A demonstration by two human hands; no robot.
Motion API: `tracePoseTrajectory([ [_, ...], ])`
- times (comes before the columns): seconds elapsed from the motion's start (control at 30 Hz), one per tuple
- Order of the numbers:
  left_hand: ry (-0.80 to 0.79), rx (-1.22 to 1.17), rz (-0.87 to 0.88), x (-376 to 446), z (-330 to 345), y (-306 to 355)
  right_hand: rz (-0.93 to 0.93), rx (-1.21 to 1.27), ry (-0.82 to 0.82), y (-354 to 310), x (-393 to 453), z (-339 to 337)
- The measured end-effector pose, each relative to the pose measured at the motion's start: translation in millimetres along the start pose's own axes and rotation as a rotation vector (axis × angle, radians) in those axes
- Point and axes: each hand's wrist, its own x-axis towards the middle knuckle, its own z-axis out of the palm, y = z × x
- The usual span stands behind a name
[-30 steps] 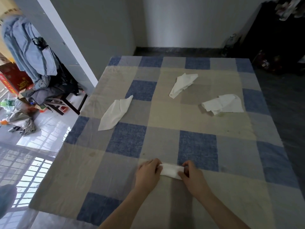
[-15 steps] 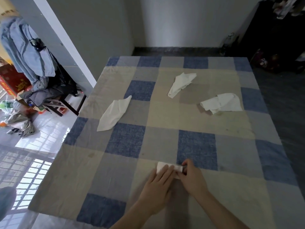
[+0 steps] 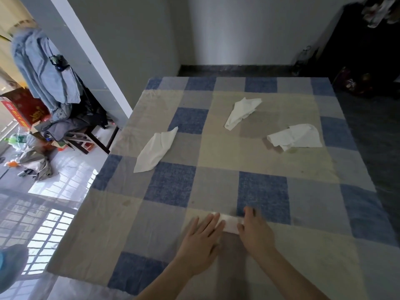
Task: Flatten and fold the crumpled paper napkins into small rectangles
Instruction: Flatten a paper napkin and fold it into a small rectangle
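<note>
A small folded white napkin (image 3: 230,224) lies near the table's front edge, mostly covered by my hands. My left hand (image 3: 200,241) rests flat, fingers spread, its fingertips on the napkin's left end. My right hand (image 3: 255,231) presses down on the napkin's right end with bent fingers. Three crumpled white napkins lie farther back on the checked tablecloth (image 3: 216,187): one at the left (image 3: 154,151), one at the middle back (image 3: 241,112), one at the right (image 3: 295,137).
The cloth-covered table drops off at its left edge to a tiled floor (image 3: 65,180). A chair piled with clothes (image 3: 65,126) stands beside a wall pillar (image 3: 91,55) at the left. Dark furniture (image 3: 368,50) fills the back right corner.
My left hand has gone from pinching the napkin's left end to lying flat, then slid left, uncovering the napkin's middle. My right hand stays on the right end.
</note>
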Motion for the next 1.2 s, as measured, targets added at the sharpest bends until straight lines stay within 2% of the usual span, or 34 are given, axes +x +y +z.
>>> tracePoseTrajectory([
  [0.1, -0.031, -0.023, -0.026, 2.9, -7.5, 0.9, -0.218, -0.028, 0.173, -10.9, -6.5, 13.2],
  [0.17, -0.009, -0.040, -0.013, 5.1, -10.5, -0.7, -0.353, -0.024, 0.107, -14.5, -15.8, 21.7],
  [0.23, -0.004, -0.035, -0.001, 5.6, -13.5, -2.2, -0.399, -0.075, 0.034, -7.0, -24.7, 29.7],
  [0.27, 0.033, -0.023, 0.006, 5.9, -12.9, -3.8, -0.405, -0.106, -0.006, -1.0, -27.4, 32.3],
  [0.33, 0.005, -0.016, -0.005, 2.9, -11.8, -7.2, -0.409, -0.151, -0.065, 12.2, -30.2, 34.1],
  [0.5, -0.040, 0.047, -0.023, 0.1, -7.0, -4.2, -0.287, -0.148, -0.135, 38.1, -30.1, 22.1],
  [0.6, -0.006, 0.036, -0.054, 7.8, -14.4, 14.5, -0.294, -0.142, -0.157, 38.8, -29.5, 14.5],
  [0.77, 0.025, 0.001, -0.006, 21.8, -9.7, 41.9, -0.348, -0.188, -0.125, 44.0, -26.9, 20.4],
  [1.03, 0.006, 0.083, 0.034, 6.8, -0.3, 9.2, -0.325, -0.176, -0.168, 42.3, -28.3, 20.6],
  [1.2, -0.013, 0.123, 0.071, 9.1, -1.4, 9.7, -0.318, -0.132, -0.018, 36.2, -24.2, 22.7],
])
